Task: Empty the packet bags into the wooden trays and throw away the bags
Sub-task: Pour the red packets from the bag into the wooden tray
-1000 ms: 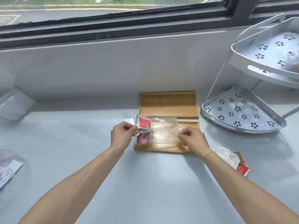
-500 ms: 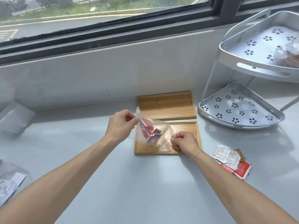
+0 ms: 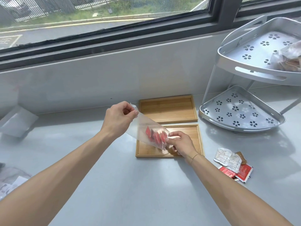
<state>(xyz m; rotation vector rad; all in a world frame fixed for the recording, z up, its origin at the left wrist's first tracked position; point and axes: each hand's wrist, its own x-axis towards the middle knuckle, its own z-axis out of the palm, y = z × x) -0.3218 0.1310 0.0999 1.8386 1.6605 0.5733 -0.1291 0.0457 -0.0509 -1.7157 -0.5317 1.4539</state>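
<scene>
A clear plastic bag [image 3: 144, 126] hangs tilted over the near wooden tray [image 3: 199, 139], its upper end raised to the left. Red and black packets [image 3: 156, 135] have gathered at its lower right end. My left hand [image 3: 119, 118] pinches the raised corner of the bag. My right hand [image 3: 180, 144] pinches the low end just above the tray floor. A second wooden tray [image 3: 167, 109] lies behind the first, against the wall, with nothing in it.
A silver two-tier corner rack [image 3: 241, 115] stands at the right; a filled clear bag [image 3: 288, 57] rests on its upper shelf. Loose white, brown and red packets [image 3: 232, 165] lie right of the near tray. Crumpled plastic [image 3: 11, 180] sits at the left edge.
My left hand has lifted its end of the bag, tilting it from flat to steep. The packets slid from the left end down to the end held by my right hand.
</scene>
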